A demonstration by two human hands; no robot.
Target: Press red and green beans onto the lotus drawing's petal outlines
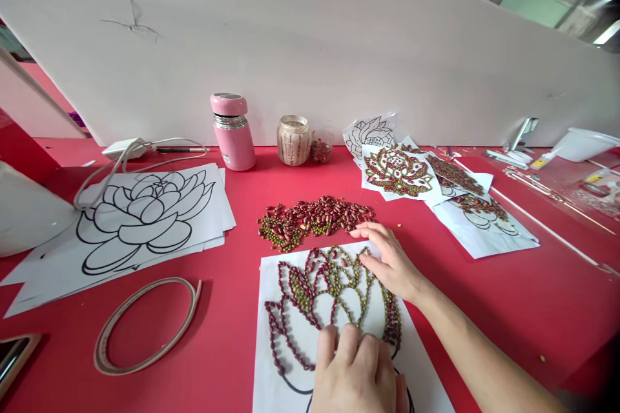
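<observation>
A sheet of white paper (271,342) with a black lotus outline lies before me, its lines covered by red beans and green beans (303,297). My right hand (390,264) reaches over the sheet's upper right, thumb and index finger apart, the thumb close to the bean-lined petals. Just beyond its fingertips spreads a loose pile of mixed red and green beans (322,216). Over the lower middle of the drawing, my left hand (356,371) has its fingers curled down. Its fingertips are hidden, so whatever they may hold does not show.
Left are printed flower sheets (150,213), a coiled strip (104,335) and a phone (17,361). Behind stand a pink thermos (235,142), a glass jar (293,142) and a small cup (321,147). Bean-covered pictures (400,171) lie back right, near a white tub (584,144).
</observation>
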